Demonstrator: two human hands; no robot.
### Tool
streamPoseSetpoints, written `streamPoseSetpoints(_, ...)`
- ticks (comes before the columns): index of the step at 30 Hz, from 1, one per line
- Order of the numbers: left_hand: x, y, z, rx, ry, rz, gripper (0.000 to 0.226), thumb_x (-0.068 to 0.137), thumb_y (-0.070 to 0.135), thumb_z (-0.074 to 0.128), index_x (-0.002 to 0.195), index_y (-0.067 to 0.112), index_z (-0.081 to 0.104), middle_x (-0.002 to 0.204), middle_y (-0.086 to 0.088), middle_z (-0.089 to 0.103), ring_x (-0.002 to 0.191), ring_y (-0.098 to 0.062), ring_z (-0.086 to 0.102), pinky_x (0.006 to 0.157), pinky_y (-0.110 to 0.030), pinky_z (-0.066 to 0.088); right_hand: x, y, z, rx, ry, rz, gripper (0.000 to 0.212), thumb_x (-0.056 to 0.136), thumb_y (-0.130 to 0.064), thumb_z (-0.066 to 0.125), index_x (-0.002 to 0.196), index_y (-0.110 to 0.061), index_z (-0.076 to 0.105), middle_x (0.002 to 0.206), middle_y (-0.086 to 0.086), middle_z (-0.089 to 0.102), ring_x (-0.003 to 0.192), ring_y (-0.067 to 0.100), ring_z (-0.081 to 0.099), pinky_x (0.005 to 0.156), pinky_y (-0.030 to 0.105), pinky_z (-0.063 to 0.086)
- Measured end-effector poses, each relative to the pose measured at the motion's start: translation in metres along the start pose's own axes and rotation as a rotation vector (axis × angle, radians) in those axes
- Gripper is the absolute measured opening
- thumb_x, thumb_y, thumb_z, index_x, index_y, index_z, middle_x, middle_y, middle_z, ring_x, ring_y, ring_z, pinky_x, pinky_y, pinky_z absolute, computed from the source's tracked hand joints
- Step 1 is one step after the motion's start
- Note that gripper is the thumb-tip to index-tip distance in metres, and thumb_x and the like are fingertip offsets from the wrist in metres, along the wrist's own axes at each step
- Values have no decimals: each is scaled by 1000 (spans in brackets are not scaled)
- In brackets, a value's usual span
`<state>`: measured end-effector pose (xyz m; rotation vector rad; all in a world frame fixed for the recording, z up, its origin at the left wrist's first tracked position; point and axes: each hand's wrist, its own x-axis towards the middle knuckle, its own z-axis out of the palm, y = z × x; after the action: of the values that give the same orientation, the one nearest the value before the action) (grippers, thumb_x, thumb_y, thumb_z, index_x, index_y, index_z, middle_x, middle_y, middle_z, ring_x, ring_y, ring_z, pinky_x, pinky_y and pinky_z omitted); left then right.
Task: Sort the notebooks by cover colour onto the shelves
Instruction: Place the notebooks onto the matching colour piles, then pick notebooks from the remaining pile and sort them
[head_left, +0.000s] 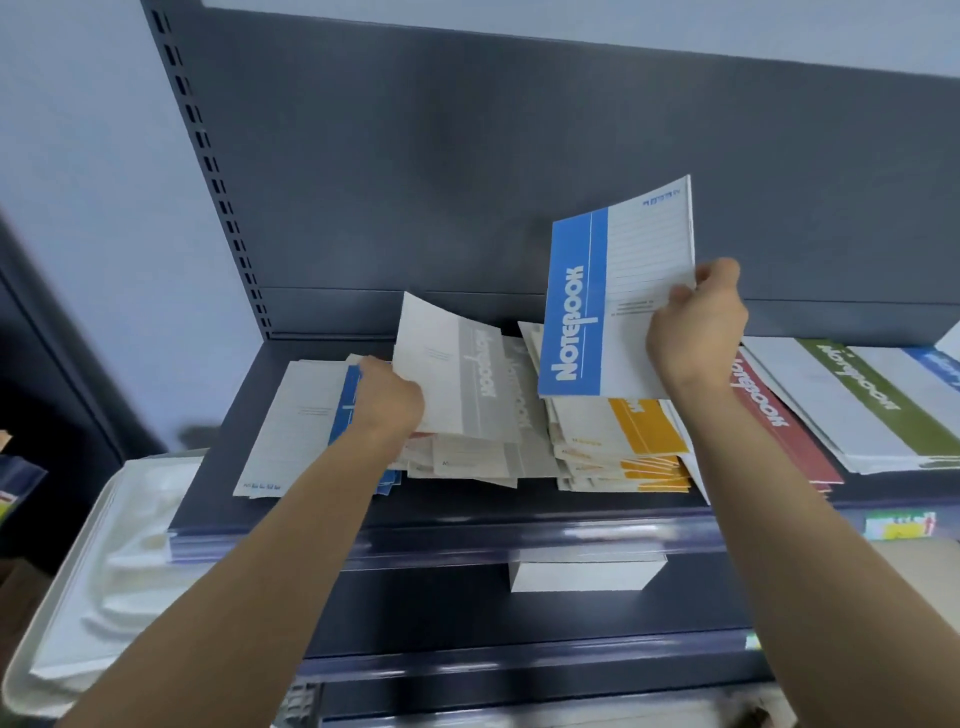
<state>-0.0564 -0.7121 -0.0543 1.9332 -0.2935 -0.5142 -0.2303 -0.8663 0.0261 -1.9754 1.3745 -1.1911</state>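
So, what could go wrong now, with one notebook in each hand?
1. The right hand pinches the blue notebook by one edge only; it might slip onto the yellow pile.
2. The grey pile looks uneven; moving the grey notebook in the left hand could nudge some off the shelf.

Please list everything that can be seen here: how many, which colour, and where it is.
blue notebook: one, blue band on white, held up above the yellow pile
grey notebook: one, grey band on white, lifted over the grey pile
blue pile: one, copies not countable, shelf left
grey pile: one, shelf middle
yellow pile: one, right of the grey pile
red pile: one, right of the yellow pile
green pile: one, shelf far right
shelf: one, dark grey, bears all piles
tray: one, white, lower left
card: one, white, under the shelf's front edge
left hand: grips the grey notebook
right hand: grips the blue notebook's edge
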Motion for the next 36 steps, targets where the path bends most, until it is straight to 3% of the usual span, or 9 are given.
streamPoseSetpoints(6,-1,-8,25,202,-26,-70,21,95,5,38,116,6,39,113,-13,48,97,-25,52,92,-42,47,26,1,8,35,-120,-47,20,97,-4,39,116,-4,45,95,3,50,84,20,49,69,32,41)
streamPoseSetpoints(12,-7,-8,28,522,48,36,29,91,5,46,120,0,44,108,-14,55,95,-28,54,81,-39,49,44,0,16,46,-295,-145,12,100,-10,40,110,-9,47,98,1,51,85,17,50,67,28,39)
streamPoseSetpoints(15,-12,0,18,562,164,148,34,90,4,49,122,-2,45,122,-21,48,109,-37,50,86,-41,42,50,-11,22,44,-370,-317,8,97,-8,44,96,-15,49,96,2,58,84,19,53,62,26,38)
streamPoseSetpoints(20,-22,23,-22,282,440,386,42,90,11,59,128,3,43,127,-17,44,112,-33,44,92,-36,37,36,-60,49,-32,-579,-615,14,95,-14,54,93,-20,67,93,-3,65,90,21,60,79,32,47)
streamPoseSetpoints(23,-33,30,-48,320,574,515,66,85,19,69,139,9,34,135,-13,38,122,-29,35,100,-36,32,20,-94,69,-203,-687,-855,15,92,-16,58,91,-24,71,96,-3,71,95,21,61,101,41,35)
streamPoseSetpoints(25,-36,28,-62,417,547,542,64,85,25,69,140,13,37,133,-10,42,122,-28,37,100,-36,30,5,-113,82,-265,-751,-992,15,92,-17,58,93,-23,71,98,-3,71,97,20,61,103,40,31)
streamPoseSetpoints(29,-33,12,-88,354,446,436,13,92,20,58,100,16,67,90,-3,67,84,-26,61,76,-34,48,-30,-137,106,-131,-844,-1085,18,94,-16,58,102,-21,72,97,-5,69,111,21,52,108,30,23)
streamPoseSetpoints(32,-25,-8,-114,273,554,263,15,92,14,55,94,11,70,84,-2,65,77,-22,57,66,-25,40,-42,-150,119,-29,-755,-1092,29,95,-19,55,123,-25,63,122,-5,64,122,16,47,111,30,8)
streamPoseSetpoints(36,-5,-45,-140,276,583,30,17,90,9,55,86,2,69,80,-11,63,76,-28,57,68,-29,43,-40,-160,124,-4,-667,-1065,31,96,-19,53,126,-24,61,128,-3,61,121,19,50,112,37,23)
